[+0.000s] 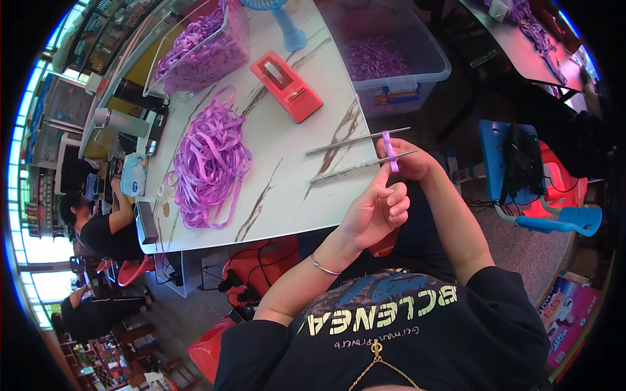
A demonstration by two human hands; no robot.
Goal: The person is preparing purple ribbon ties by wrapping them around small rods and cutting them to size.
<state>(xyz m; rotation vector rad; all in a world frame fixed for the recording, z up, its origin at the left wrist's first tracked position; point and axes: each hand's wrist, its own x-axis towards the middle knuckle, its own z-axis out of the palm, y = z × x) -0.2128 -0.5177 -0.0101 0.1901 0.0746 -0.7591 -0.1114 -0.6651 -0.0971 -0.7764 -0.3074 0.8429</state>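
Observation:
Two thin metal rods (349, 141) jut side by side over the table's right edge. A short purple ribbon (390, 151) is looped across both of them close to their free ends. My right hand (412, 161) is closed at the ribbon from behind the rods, its fingertips partly hidden. Just in front, my left hand (378, 207) has its index fingertip at the ribbon's lower end, by the nearer rod, while the other fingers curl in. A large loose heap of purple ribbon (210, 163) lies on the white table (274, 195) to the left.
A red tape dispenser (287, 86) and a blue fan (292, 32) stand farther back. One clear bin (195, 52) of purple pieces sits on the table, another plastic tub (407, 78) beyond its right edge. A blue chair (508, 163) is at right; another person (104, 225) sits far left.

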